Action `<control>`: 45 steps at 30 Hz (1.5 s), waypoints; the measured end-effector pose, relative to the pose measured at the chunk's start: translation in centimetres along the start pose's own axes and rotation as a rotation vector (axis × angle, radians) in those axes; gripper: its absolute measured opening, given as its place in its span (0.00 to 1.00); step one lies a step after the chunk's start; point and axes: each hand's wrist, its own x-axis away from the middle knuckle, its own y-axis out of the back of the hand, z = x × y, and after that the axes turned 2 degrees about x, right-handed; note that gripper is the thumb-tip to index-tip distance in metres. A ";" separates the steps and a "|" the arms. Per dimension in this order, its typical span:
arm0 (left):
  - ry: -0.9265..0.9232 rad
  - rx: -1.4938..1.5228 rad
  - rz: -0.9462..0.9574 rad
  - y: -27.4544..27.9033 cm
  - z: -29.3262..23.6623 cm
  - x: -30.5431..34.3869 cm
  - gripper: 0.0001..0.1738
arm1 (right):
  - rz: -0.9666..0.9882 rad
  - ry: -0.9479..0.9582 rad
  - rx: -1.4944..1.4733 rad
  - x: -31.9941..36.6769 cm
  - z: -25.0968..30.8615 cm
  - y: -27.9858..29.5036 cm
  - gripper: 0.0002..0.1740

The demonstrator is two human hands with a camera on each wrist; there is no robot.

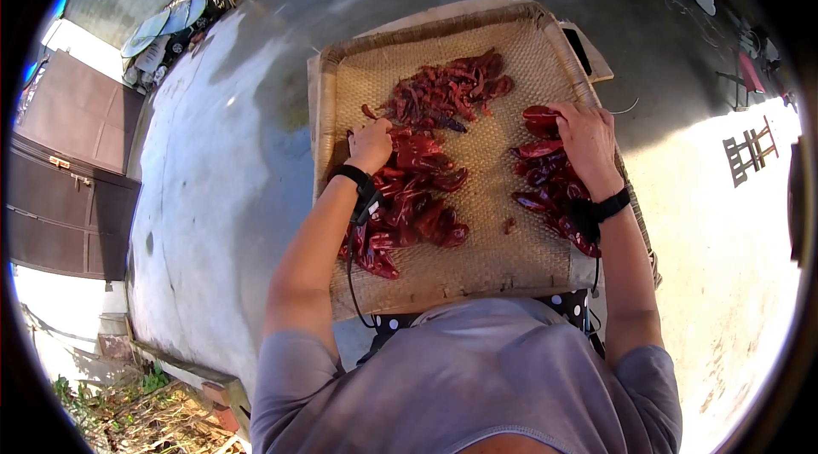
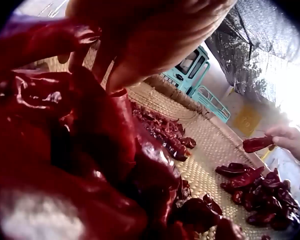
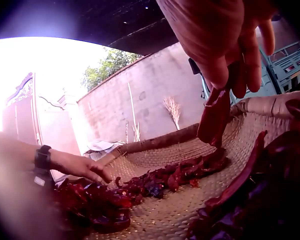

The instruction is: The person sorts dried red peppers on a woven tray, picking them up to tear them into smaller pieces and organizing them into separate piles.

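Several dried red chili peppers lie in three heaps on a shallow woven tray [image 1: 490, 262]. My right hand [image 1: 588, 143] pinches one chili pepper [image 3: 215, 117] between thumb and fingers, holding it hanging above the tray. Below that hand lies the right heap of peppers [image 2: 260, 195]. My left hand [image 1: 371, 145] reaches down into the left heap of glossy peppers [image 1: 417, 207], fingertips right at the pods. In the left wrist view, large peppers [image 2: 100, 130] partly hide its fingers, and I cannot tell whether they grip one.
A heap of smaller, shriveled chili pieces [image 1: 452, 87] lies toward the tray's far side. One small fragment [image 1: 509, 225] sits between the near heaps. The tray has a raised rim [image 1: 434, 34] and rests close before the person's lap. A teal vehicle [image 2: 190, 70] stands beyond.
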 end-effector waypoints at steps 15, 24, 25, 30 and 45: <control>-0.085 0.045 -0.036 1.6 0.0 -0.4 0.07 | -0.052 0.034 -0.083 2.3 3.7 0.8 0.17; -0.481 0.549 0.243 7.1 -7.9 7.2 0.09 | 0.140 0.154 -0.435 5.1 10.2 0.0 0.26; -0.500 0.564 0.288 6.9 -8.7 8.1 0.10 | 0.105 0.164 -0.448 5.4 10.7 -0.5 0.25; -0.600 0.558 0.365 5.4 -9.8 9.7 0.11 | 0.305 0.126 -0.442 6.8 10.1 -1.4 0.20; -0.107 0.016 0.236 0.5 -4.6 1.1 0.28 | 0.043 -0.201 0.053 4.0 -0.5 -0.2 0.23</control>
